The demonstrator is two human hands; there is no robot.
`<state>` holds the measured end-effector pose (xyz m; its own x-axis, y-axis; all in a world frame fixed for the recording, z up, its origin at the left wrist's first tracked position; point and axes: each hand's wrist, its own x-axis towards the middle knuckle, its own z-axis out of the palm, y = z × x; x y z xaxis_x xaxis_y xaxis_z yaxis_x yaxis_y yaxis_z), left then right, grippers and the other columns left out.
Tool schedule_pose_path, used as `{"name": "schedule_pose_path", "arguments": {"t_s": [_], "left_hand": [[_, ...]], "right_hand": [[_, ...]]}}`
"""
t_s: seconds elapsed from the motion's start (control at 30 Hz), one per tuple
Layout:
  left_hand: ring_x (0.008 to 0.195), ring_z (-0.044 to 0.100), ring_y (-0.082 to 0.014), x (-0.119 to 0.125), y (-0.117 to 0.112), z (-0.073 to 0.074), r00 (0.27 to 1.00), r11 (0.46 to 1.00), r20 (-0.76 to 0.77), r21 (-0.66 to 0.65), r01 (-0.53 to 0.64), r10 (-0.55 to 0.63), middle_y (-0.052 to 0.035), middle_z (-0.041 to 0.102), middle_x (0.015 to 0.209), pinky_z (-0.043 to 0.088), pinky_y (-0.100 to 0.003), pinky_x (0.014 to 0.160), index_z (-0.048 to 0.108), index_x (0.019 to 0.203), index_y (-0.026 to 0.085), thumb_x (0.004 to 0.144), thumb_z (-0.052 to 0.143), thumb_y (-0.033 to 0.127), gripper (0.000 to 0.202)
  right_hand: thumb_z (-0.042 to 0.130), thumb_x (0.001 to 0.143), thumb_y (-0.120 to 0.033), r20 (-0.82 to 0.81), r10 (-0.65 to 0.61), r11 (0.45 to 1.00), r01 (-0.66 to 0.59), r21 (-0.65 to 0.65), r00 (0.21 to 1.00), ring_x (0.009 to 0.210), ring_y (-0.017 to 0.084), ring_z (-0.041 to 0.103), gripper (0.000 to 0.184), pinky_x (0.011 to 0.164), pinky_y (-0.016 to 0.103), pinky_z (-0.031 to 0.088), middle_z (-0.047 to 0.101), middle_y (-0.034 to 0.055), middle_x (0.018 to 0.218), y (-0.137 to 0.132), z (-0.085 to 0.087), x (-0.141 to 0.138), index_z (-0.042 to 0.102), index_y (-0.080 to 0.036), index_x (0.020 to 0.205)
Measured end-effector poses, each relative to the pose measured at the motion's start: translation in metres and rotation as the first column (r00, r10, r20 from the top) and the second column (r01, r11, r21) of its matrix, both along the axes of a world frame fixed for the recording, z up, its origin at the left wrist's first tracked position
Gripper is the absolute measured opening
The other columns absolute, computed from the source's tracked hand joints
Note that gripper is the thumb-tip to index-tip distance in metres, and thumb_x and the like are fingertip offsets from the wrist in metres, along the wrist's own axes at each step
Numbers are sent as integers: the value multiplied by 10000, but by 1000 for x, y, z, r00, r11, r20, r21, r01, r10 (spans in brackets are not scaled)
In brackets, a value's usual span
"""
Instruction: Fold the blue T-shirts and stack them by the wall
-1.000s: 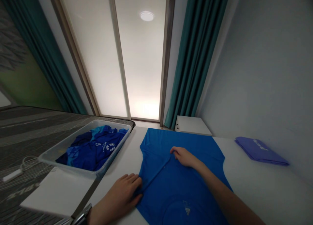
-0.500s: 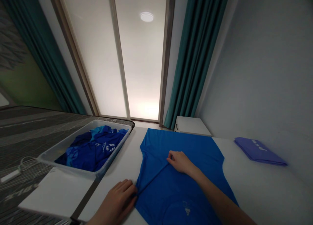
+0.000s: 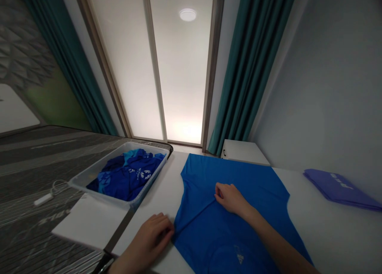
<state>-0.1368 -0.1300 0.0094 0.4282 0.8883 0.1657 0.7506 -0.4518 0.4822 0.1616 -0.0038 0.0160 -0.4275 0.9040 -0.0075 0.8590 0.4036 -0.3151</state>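
Observation:
A bright blue T-shirt point(image 3: 205, 234) lies spread on a white table point(image 3: 322, 226), its collar and small pale logo nearest me. My right hand point(image 3: 229, 196) is closed in a pinch on the cloth near the shirt's middle. At the shirt's left edge, my left hand point(image 3: 155, 232) has its fingers curled on the fabric; the exact grip is partly hidden behind the fingers. A straight, taut crease runs through the shirt from one hand to the other. My right forearm crosses over the lower right part of the shirt.
At the left stands a clear plastic bin point(image 3: 100, 192) holding crumpled blue clothes point(image 3: 128, 178). A folded purple garment point(image 3: 342, 188) lies at the table's right, by the wall. Behind the table is a white cabinet point(image 3: 246, 151). A white power strip point(image 3: 43, 199) rests on the dark patterned surface.
The whole view has shifted, so everything appears farther right. Both hands keep their places on the shirt, and the crease between them stays.

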Motion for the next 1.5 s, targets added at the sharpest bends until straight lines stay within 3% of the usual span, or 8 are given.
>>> {"name": "schedule_pose_path", "arguments": {"t_s": [0.17,0.33,0.47,0.67,0.83,1.07,1.3,1.5], "left_hand": [[752,587,-189,-3,2,2,992,993,37,-24,-119,120,-43,643,799,439,-308,696,589,873,215,977,376,291,249],[751,584,-195,11,-1,3,995,996,-45,13,-88,88,-27,641,796,418,-317,711,595,968,226,907,565,356,146],[801,581,-206,17,-3,-2,988,998,-148,56,-39,47,-21,643,839,406,-330,757,596,944,236,840,624,239,108],[822,580,-191,15,-6,-14,989,999,-147,49,-8,15,-20,637,851,398,-349,836,567,847,222,869,498,116,128],[773,582,-179,15,-1,5,995,1000,-104,-13,-2,1,-9,633,794,407,-333,805,558,802,215,856,499,140,109],[846,604,-208,17,69,22,987,984,-34,91,-155,159,-44,650,867,439,-318,760,597,1036,207,913,473,221,175],[1004,606,-238,31,144,15,946,957,-164,122,-263,281,-72,679,1026,410,-362,869,602,1164,197,945,444,222,271],[951,623,-229,27,169,4,933,949,-175,48,-312,316,-56,692,964,379,-341,824,669,963,206,944,468,315,229]], "right_hand": [[434,928,-176,-57,48,991,-40,130,997,911,213,592,173,778,336,408,657,69,976,2,7,-14,598,-192,981],[380,949,-158,-95,286,939,-259,226,954,1185,239,532,366,975,390,415,597,103,1294,-2,6,-57,563,-199,1263],[366,973,-241,-67,387,902,-363,234,920,1381,230,374,462,1130,405,304,442,102,1493,2,-4,-86,446,-173,1423],[292,1005,-439,-5,333,939,-331,95,943,1466,237,200,589,1196,461,148,261,115,1578,12,-23,-89,310,-134,1508],[265,1013,-423,-26,328,940,-323,112,944,1465,225,208,565,1197,473,122,271,104,1578,14,-28,-86,315,-156,1508],[370,984,-218,-161,212,965,-180,193,964,1228,213,492,355,996,370,383,584,103,1297,58,-19,-84,585,-213,1268],[453,969,-225,-61,159,969,-144,200,985,1071,208,525,227,875,332,373,611,65,1124,87,-24,-92,641,-233,1096],[514,941,-270,5,140,957,-136,257,990,1022,233,512,129,841,343,361,588,82,1073,85,-22,-99,609,-196,985]]}}
